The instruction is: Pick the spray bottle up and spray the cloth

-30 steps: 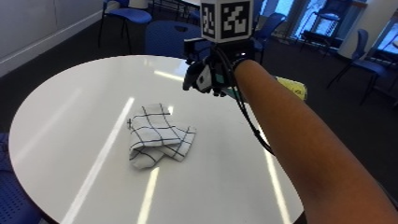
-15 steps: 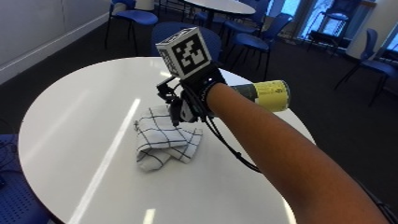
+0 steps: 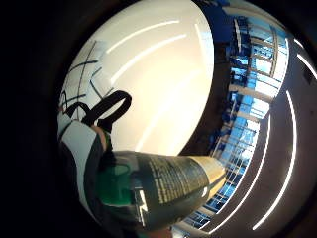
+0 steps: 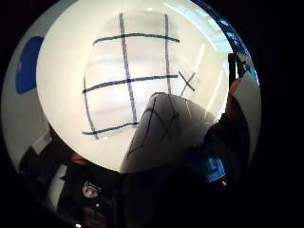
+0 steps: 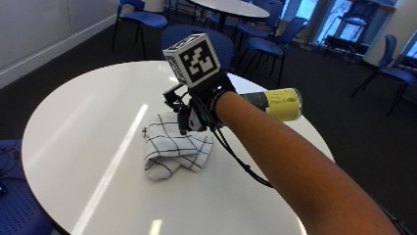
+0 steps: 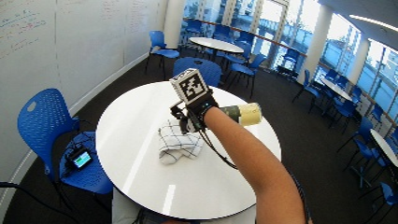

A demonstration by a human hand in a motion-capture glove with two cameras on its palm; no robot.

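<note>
Curled round the spray bottle (image 5: 272,102), the grip of the gloved right hand (image 5: 203,104) holds it tipped sideways above the checked cloth (image 5: 174,148) on the white worktop (image 5: 84,132), apparently to aim its nozzle end at the fabric.

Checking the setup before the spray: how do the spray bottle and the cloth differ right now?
The spray bottle is held in the gloved right hand, lying roughly sideways above the table; the cloth lies crumpled on the table, unheld. The bottle is dark with a yellow end; the cloth is white with dark grid lines.
</note>
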